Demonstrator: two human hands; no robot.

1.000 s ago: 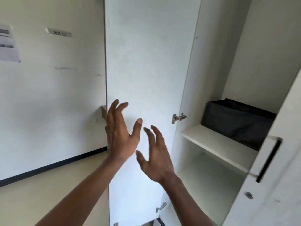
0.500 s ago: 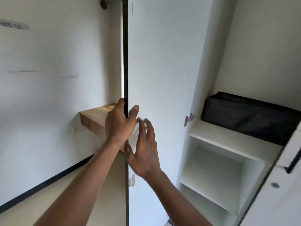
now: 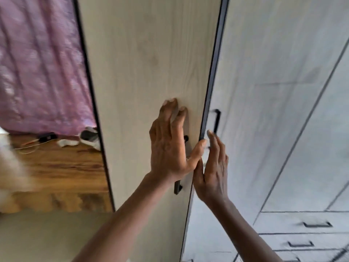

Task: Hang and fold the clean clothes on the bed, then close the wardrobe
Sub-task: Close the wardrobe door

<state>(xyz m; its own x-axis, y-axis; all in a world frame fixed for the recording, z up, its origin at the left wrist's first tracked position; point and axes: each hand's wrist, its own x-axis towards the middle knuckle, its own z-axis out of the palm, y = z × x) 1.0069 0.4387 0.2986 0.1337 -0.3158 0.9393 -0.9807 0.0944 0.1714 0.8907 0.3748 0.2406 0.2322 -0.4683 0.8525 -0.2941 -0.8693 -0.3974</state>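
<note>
A light wood-grain wardrobe door (image 3: 147, 59) with a dark edge fills the middle of the head view. My left hand (image 3: 172, 146) presses flat on its outer face, fingers spread, over the black bar handle (image 3: 178, 187). My right hand (image 3: 214, 167) is straight-fingered beside the door's right edge, fingertips at the dark edge strip. The neighbouring white wardrobe door (image 3: 268, 91) with its own black handle (image 3: 217, 120) stands just right of the gap. The wardrobe's inside is hidden.
A wooden desk (image 3: 60, 171) with cables, a white sock and small items stands at the left, under a purple curtain (image 3: 41, 63). White drawers (image 3: 302, 235) with black handles sit at lower right. Pale floor lies below the desk.
The door has swung round from open, showing its inner side and the shelves, to nearly shut, showing its outer face. My left hand moved from its edge to its front.
</note>
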